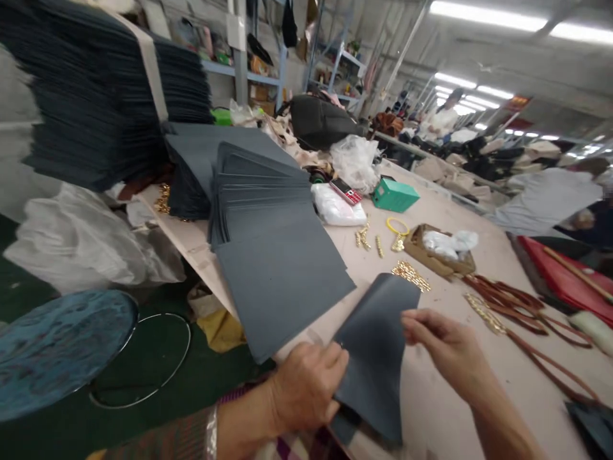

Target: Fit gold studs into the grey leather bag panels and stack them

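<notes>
My left hand (306, 386) is closed on the lower left edge of a dark grey leather piece (376, 348), which it holds above the near edge of the table (431, 409). My right hand (443, 348) pinches the piece's right edge, fingers curled together. Just left of the piece lies a fanned stack of the same grey pieces (272, 236). Small gold metal fittings (410, 275) lie on the table just beyond the held piece.
A tall bundle of dark sheets (96, 89) stands at the far left. Brown straps (522, 306), a green box (395, 193), a phone (345, 190), plastic bags and a cardboard tray (445, 255) lie on the table. A round stool (57, 351) stands left. Other people work at the far right.
</notes>
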Available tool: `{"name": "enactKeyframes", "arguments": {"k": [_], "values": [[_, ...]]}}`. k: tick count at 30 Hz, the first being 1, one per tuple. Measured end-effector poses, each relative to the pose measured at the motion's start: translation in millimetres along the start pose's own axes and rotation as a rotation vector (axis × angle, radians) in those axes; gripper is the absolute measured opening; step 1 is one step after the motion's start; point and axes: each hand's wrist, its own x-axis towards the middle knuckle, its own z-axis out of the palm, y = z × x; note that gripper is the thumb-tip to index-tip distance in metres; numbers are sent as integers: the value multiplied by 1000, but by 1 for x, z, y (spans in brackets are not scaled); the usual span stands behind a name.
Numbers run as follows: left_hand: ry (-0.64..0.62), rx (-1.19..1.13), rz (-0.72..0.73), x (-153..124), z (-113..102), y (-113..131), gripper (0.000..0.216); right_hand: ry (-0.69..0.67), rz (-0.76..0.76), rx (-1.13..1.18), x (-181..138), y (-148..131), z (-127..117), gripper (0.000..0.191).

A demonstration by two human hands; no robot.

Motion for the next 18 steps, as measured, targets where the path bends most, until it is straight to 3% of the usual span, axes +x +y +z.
{"name": "enactKeyframes", "arguments": {"k": [3,6,12,18], "values": [[-1,18,18,-3,-2,0,50,-252,-75,-53,-16,-21,45,23],[5,49,20,-3,-3,0,45,-344,-169,-136,-20,-28,70,19],[16,67,20,-3,-2,0,41,-400,-212,-221,-12,-32,75,20],[42,40,17,-4,-5,0,37,-418,-163,-222,-7,-39,76,19]]}}
